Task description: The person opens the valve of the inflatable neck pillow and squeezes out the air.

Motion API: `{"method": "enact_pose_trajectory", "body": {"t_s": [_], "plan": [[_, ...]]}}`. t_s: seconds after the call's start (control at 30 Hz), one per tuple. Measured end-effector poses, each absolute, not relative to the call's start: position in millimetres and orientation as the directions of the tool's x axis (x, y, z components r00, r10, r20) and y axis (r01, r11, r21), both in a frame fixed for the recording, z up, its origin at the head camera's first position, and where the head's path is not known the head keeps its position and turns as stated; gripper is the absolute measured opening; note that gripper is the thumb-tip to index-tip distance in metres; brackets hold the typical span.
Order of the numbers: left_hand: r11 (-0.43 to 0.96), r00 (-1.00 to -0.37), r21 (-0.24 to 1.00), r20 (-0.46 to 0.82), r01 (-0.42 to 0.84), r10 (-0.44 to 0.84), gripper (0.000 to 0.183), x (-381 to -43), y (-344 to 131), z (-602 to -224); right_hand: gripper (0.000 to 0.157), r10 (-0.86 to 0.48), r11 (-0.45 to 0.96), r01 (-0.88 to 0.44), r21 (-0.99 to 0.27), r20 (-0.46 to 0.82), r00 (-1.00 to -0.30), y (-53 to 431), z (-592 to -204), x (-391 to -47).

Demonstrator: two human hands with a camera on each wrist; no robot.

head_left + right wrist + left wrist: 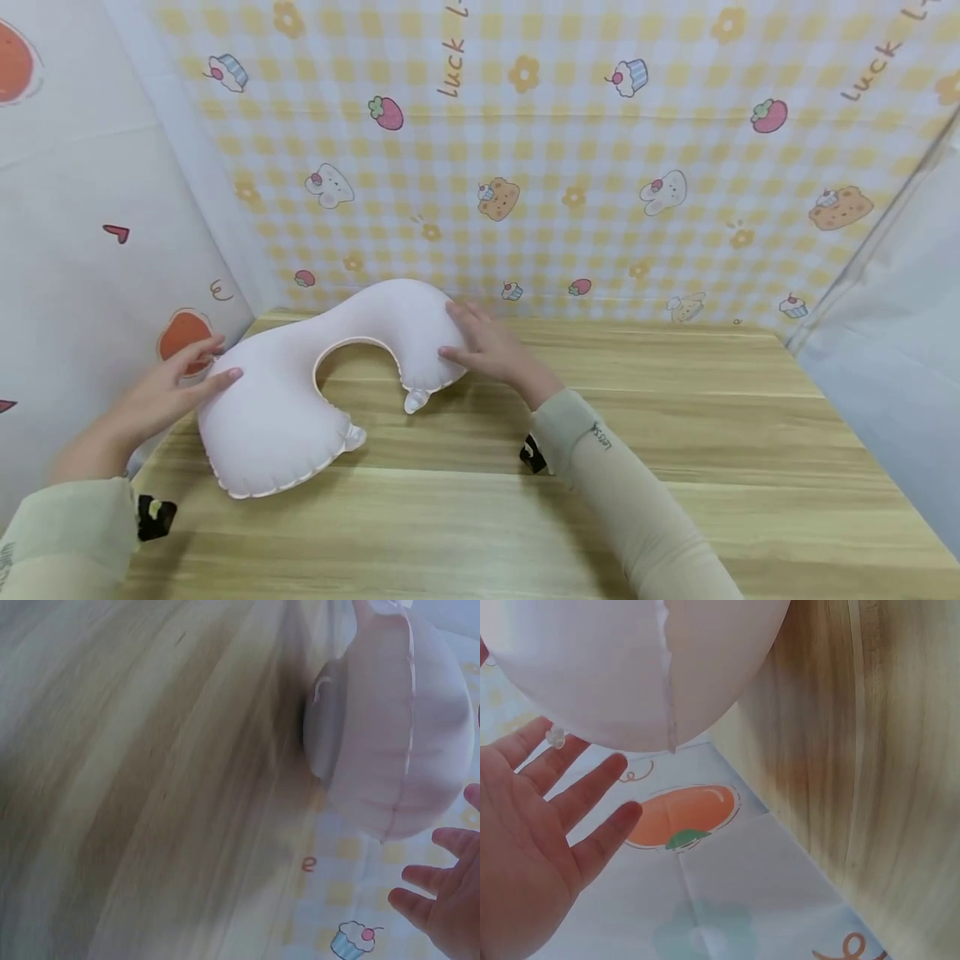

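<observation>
A pale pink inflatable U-shaped neck pillow (262,408), puffed up with a crinkled seam, is at the left back of the table, its opening towards me. Small clear tabs (355,437) stick out at its two ends. My left hand (161,400) is at its left side, thumb on top and fingers spread; in the left wrist view those fingers lie beside a small clear valve (555,737). Against the right arm of the pillow rests my right hand (491,346), its fingers extended. Whether the pillow's underside fully touches the table cannot be told.
The wood-grain table (675,433) stretches out to the right and front. Behind it hangs a yellow checked cloth (570,150) with cartoon prints, and a white printed sheet (75,250) borders the left. Black wrist devices (156,517) show below both cuffs.
</observation>
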State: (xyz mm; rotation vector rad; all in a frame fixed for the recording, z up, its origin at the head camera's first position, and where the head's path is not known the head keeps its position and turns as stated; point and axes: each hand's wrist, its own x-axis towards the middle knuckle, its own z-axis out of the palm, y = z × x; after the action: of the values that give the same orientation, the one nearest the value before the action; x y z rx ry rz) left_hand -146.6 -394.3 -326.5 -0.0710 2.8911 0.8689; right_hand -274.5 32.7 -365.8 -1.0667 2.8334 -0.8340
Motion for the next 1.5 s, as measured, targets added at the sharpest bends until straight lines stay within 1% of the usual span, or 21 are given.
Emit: {"method": "enact_pose_trajectory", "body": {"t_s": [0.1, 0.2, 0.33, 0.53, 0.77, 1.0, 1.2, 1.3, 1.43, 1.5], "plan": [[0.815, -0.99, 0.572, -0.137, -0.094, -0.018, 0.088, -145.3, -395.9, -329.9, 0.077, -0.628, 0.566, -0.606, -0.558, 0.184, -0.756, 27.6, -368.8, -275.9], [0.797, -0.99, 0.594, -0.14, -0.109, -0.031, 0.087, -145.6, -396.6, -333.0, 0.076, -0.618, 0.526, -0.56, -0.64, 0.164, -0.769, 26.0, -372.2, -276.3], [0.776, -0.99, 0.621, -0.132, -0.115, -0.041, 0.085, -146.8, -396.0, -335.9, 0.078, -0.603, 0.492, -0.531, -0.69, 0.17, -0.78, 25.6, -375.6, -276.8], [0.758, -0.993, 0.644, -0.107, -0.107, -0.049, 0.082, -145.9, -392.3, -337.9, 0.079, -0.604, 0.463, -0.538, -0.704, 0.193, -0.773, 27.4, -377.6, -277.7], [0.776, -0.997, 0.627, -0.068, -0.072, -0.038, 0.075, -142.9, -381.0, -338.8, 0.081, -0.591, 0.462, -0.551, -0.695, 0.222, -0.775, 39.1, -379.2, -274.9], [0.776, -0.997, 0.626, -0.063, -0.069, -0.039, 0.076, -140.2, -368.8, -340.4, 0.08, -0.558, 0.449, -0.491, -0.746, 0.195, -0.806, 51.8, -382.5, -266.1], [0.786, -0.999, 0.616, -0.038, -0.047, -0.03, 0.076, -144.1, -355.2, -341.1, 0.079, -0.538, 0.446, -0.48, -0.756, 0.202, -0.819, 65.2, -384.9, -263.1], [0.772, -0.999, 0.635, -0.041, -0.041, -0.02, 0.077, -141.1, -349.3, -344.8, 0.078, -0.541, 0.453, -0.483, -0.749, 0.199, -0.817, 71.6, -386.4, -260.2], [0.751, -1.0, 0.66, 0.007, 0.0, -0.007, 0.074, -138.1, -340.9, -349.2, 0.078, -0.54, 0.453, -0.476, -0.753, 0.194, -0.819, 78.2, -385.4, -254.9], [0.758, -0.999, 0.652, 0.039, 0.02, -0.007, 0.073, -139.6, -336.5, -348.4, 0.077, -0.532, 0.445, -0.462, -0.767, 0.188, -0.826, 81.3, -383.1, -252.4]]}}
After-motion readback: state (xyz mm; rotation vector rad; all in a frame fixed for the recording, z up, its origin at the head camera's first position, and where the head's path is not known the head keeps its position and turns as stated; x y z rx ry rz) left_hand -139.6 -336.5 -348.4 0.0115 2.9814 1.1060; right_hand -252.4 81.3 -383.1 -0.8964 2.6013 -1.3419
